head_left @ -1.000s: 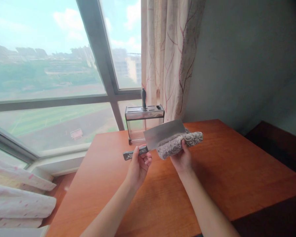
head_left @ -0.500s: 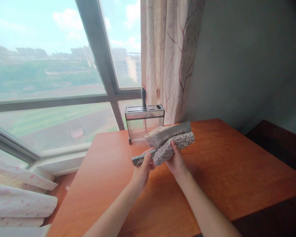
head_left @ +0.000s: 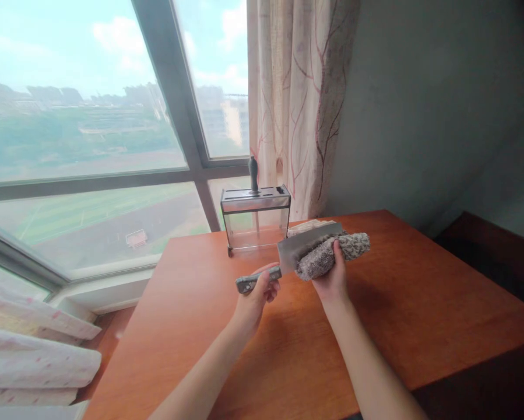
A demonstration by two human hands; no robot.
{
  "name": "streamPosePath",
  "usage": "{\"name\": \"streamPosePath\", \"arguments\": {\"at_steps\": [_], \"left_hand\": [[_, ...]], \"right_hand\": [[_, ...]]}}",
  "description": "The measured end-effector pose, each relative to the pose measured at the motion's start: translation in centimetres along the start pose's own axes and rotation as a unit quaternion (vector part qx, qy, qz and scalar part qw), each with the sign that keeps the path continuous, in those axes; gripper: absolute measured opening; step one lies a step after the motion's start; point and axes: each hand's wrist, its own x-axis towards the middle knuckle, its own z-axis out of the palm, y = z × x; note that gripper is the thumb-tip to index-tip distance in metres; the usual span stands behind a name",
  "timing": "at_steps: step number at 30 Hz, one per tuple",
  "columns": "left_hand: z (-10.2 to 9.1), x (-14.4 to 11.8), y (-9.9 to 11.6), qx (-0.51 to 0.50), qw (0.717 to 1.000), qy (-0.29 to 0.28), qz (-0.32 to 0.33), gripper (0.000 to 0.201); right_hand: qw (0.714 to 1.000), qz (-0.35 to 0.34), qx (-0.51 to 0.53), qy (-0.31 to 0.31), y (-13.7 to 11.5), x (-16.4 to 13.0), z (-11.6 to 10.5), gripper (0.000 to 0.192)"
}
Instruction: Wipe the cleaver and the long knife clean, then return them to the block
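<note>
My left hand point(head_left: 259, 291) is closed round the dark handle of a cleaver point(head_left: 290, 252), whose broad grey blade points to the right. A fuzzy grey-and-white cloth point(head_left: 320, 259) is folded about the blade, with part of it on the near side and a paler part behind. My right hand point(head_left: 335, 277) grips this cloth from below, its thumb pressed on the near face. Both hands hold the cleaver and cloth above the table. The blade's lower edge is hidden in the cloth.
A clear-sided knife block point(head_left: 256, 224) with one dark-handled tool upright in it stands at the far side of the wooden table point(head_left: 192, 338). Behind are a large window point(head_left: 82, 116) and a patterned curtain point(head_left: 305, 105). The grey wall point(head_left: 428, 116) is at right.
My right hand and the cloth have slid rightward along the blade toward its tip, baring more blade by the handle. My left hand has barely moved.
</note>
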Motion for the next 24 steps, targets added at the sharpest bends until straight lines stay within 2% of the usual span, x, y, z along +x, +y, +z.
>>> {"name": "streamPosePath", "arguments": {"at_steps": [3,9,13,19,24], "left_hand": [[0.2,-0.2,-0.4,0.013,1.0,0.007,0.016,0.04],[0.3,-0.5,-1.6,0.069,0.995,0.032,0.062,0.044],[0.8,-0.9,-1.6,0.061,0.994,0.054,0.067,0.045],[1.6,-1.3,-0.8,0.062,0.996,0.002,0.058,0.044],[1.2,-1.2,-0.3,0.076,0.995,0.001,0.059,0.039]], "right_hand": [[1.0,0.021,0.003,-0.012,1.0,-0.5,0.3,0.038],[0.991,0.106,-0.039,-0.072,3.9,-1.9,1.0,0.041],[0.987,0.115,-0.057,-0.092,4.2,-1.8,0.7,0.041],[0.996,0.058,-0.066,-0.026,1.7,-0.1,-0.3,0.037],[0.997,0.021,-0.061,0.042,0.0,1.2,-1.1,0.037]]}}
